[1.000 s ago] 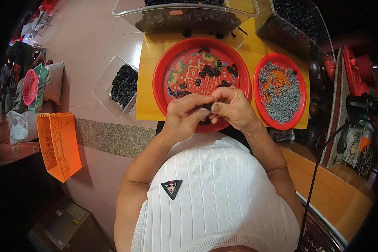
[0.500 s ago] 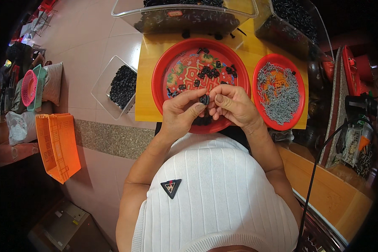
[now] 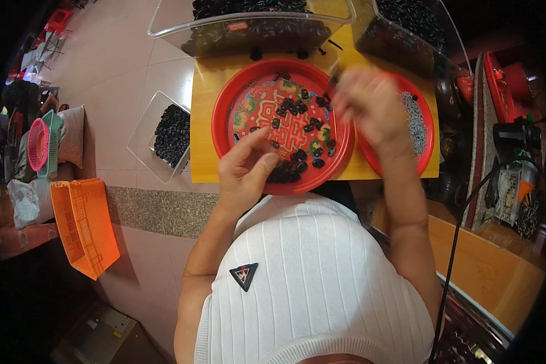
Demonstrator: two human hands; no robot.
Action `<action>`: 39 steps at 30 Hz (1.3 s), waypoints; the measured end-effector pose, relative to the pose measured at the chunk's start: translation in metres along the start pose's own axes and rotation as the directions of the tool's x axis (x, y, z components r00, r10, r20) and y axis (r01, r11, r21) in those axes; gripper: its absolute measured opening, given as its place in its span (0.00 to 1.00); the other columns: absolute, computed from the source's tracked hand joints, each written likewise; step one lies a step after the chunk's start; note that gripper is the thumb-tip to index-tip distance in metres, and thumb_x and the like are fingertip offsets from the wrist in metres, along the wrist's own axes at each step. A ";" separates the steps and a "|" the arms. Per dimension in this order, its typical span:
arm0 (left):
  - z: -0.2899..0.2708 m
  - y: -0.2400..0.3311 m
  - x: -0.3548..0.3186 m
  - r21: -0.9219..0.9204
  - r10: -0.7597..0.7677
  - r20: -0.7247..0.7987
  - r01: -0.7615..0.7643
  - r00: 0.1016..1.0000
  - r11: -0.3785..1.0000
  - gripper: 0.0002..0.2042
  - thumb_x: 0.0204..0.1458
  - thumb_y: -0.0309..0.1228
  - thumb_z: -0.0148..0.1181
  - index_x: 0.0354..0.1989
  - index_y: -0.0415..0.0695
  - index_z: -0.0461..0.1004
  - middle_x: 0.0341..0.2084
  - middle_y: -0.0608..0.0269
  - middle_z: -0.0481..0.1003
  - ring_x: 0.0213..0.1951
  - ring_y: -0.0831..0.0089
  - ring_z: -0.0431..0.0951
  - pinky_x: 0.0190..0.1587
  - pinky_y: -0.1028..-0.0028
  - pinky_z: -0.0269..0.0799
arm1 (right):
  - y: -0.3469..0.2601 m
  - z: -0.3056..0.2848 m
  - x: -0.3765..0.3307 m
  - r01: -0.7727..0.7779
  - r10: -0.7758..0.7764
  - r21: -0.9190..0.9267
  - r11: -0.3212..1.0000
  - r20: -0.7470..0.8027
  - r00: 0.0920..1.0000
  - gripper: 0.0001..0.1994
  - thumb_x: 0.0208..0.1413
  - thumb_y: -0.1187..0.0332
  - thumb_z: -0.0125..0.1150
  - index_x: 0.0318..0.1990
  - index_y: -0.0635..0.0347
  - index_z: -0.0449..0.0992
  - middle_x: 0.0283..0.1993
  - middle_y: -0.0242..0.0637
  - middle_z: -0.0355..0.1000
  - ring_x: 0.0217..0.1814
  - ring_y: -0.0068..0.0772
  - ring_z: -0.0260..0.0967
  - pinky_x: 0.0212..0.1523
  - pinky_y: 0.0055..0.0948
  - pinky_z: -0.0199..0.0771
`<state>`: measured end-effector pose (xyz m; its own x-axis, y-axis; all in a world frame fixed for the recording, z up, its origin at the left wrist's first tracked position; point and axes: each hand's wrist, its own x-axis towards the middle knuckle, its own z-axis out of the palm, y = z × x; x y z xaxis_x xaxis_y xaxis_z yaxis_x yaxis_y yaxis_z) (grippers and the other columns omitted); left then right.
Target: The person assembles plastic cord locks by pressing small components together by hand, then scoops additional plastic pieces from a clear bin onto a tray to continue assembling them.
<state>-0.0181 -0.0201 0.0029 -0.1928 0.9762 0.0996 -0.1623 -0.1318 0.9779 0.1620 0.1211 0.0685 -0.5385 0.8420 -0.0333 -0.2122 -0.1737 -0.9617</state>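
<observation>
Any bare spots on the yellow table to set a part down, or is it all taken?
The yellow table is bare on the left strip beside the large red tray, plus a sliver at the front left corner. The rest is crowded: the smaller red tray fills the right, clear bins line the back, and both hands hover over the trays.

Hands (image 3: 249, 167) over red tray (image 3: 224, 115) of black pieces (image 3: 303, 155)

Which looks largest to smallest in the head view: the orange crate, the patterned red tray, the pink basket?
1. Patterned red tray, though it lies nearer the camera.
2. Orange crate, not far behind; floor distance makes this unsure.
3. Pink basket, clearly smallest.
</observation>
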 end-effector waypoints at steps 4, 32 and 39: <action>-0.011 0.002 -0.005 0.175 0.064 -0.064 -0.052 0.996 0.983 0.13 0.46 0.19 0.54 0.42 0.32 0.67 0.27 0.65 0.67 0.28 0.82 0.67 0.30 0.85 0.63 | -0.049 -0.062 0.053 0.273 -0.278 -0.050 0.961 -0.174 0.945 0.09 0.53 0.71 0.49 0.35 0.69 0.70 0.30 0.37 0.70 0.29 0.22 0.67 0.29 0.17 0.69; -0.014 0.003 -0.004 0.474 0.187 0.046 -0.186 0.981 0.861 0.12 0.42 0.16 0.56 0.38 0.34 0.70 0.25 0.61 0.69 0.28 0.78 0.69 0.29 0.84 0.62 | 0.064 0.009 -0.020 0.348 -0.164 -0.930 0.120 0.328 0.930 0.07 0.36 0.81 0.47 0.26 0.64 0.69 0.29 0.45 0.61 0.35 0.45 0.60 0.37 0.38 0.63; -0.032 0.010 0.016 0.762 0.409 0.005 -0.268 0.913 0.590 0.12 0.36 0.15 0.57 0.34 0.34 0.70 0.28 0.53 0.69 0.28 0.61 0.72 0.29 0.72 0.68 | 0.068 0.008 -0.017 0.355 -0.143 -0.916 0.185 0.333 0.932 0.06 0.40 0.81 0.52 0.28 0.65 0.66 0.30 0.45 0.59 0.34 0.45 0.59 0.35 0.37 0.61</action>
<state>-0.0538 -0.0113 0.0080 -0.2378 0.8378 0.4914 0.6931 -0.2081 0.6902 0.1504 0.0909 0.0062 -0.7431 0.6396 0.1967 0.5167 0.7353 -0.4387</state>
